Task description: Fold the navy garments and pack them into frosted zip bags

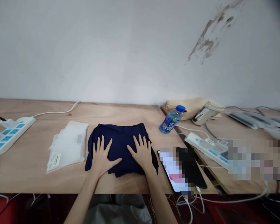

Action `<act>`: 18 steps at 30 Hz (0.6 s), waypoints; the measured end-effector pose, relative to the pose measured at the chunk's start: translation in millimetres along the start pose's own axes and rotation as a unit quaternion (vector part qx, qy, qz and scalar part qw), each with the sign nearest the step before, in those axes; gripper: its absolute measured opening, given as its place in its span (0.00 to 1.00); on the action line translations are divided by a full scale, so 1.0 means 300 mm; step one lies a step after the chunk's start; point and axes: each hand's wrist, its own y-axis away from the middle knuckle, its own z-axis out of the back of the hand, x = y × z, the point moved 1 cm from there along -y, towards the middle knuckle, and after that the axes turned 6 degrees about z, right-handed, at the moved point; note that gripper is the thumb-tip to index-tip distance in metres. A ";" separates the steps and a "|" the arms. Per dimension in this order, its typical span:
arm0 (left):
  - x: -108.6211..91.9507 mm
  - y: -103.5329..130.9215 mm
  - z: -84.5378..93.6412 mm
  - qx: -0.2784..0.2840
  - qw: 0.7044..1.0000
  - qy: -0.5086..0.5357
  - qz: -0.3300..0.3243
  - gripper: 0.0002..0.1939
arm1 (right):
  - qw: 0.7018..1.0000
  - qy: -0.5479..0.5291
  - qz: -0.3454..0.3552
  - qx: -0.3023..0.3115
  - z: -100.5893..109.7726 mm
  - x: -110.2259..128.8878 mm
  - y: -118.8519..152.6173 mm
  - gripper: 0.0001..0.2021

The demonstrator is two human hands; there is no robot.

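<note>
A dark navy cloth garment (121,140), laid out in a rough rectangle, rests on the wooden table (18,174). Flat on its left part lies my left hand (104,157), fingers spread. My right hand (142,153) presses on the right part, its fingers also spread apart. Neither hand grips the fabric. A black edge of cloth shows beside my right hand. Just left of the garment are overlapping translucent white plastic bags (73,141) with small printed labels. What exact kind of garment it is, I cannot tell.
Right of the cloth lie two phones, one with a lit screen (169,168) and one dark (196,174), with cables. Behind them stand a water bottle (171,119) and a coffee cup (206,113). Power strips lie left (14,133) and right (207,149). A gap splits the tabletops.
</note>
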 end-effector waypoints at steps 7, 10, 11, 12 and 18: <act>0.006 0.002 0.010 -0.041 0.998 -0.020 0.038 0.37 | 0.999 -0.034 -0.006 -0.010 0.057 0.005 0.006 0.27; 0.010 -0.001 0.010 -0.030 0.999 -0.033 0.025 0.37 | 0.998 -0.053 -0.001 -0.031 0.068 0.015 0.040 0.24; 0.011 -0.002 0.008 -0.030 0.999 -0.036 0.021 0.37 | 0.998 -0.053 0.001 -0.033 0.065 0.020 0.053 0.24; 0.012 -0.002 0.006 -0.034 0.999 -0.039 0.018 0.37 | 0.998 -0.049 0.002 -0.033 0.061 0.026 0.065 0.24; 0.019 -0.002 -0.012 -0.067 0.996 -0.050 0.000 0.36 | 0.999 -0.026 0.011 -0.041 0.039 0.040 0.082 0.23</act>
